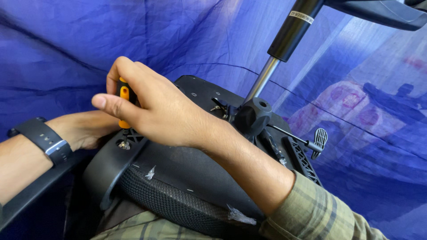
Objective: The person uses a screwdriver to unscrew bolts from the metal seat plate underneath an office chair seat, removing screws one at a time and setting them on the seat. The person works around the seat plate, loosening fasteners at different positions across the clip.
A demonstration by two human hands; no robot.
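Observation:
My right hand [149,106] is wrapped around the orange and black handle of a screwdriver [124,95], held upright. Its tip sits on a screw [124,145] in the black armrest bracket [106,166] of an upturned office chair seat [187,171]. My left hand [84,129], with a black watch [44,138] on the wrist, lies behind the screwdriver against the bracket; its fingers are hidden by my right hand.
The chair's gas cylinder [278,49] rises from the black mechanism [252,116] at centre toward a base leg [378,11] at the top right. A lever with a paddle end [319,140] sticks out to the right. Blue fabric [66,40] covers the surroundings.

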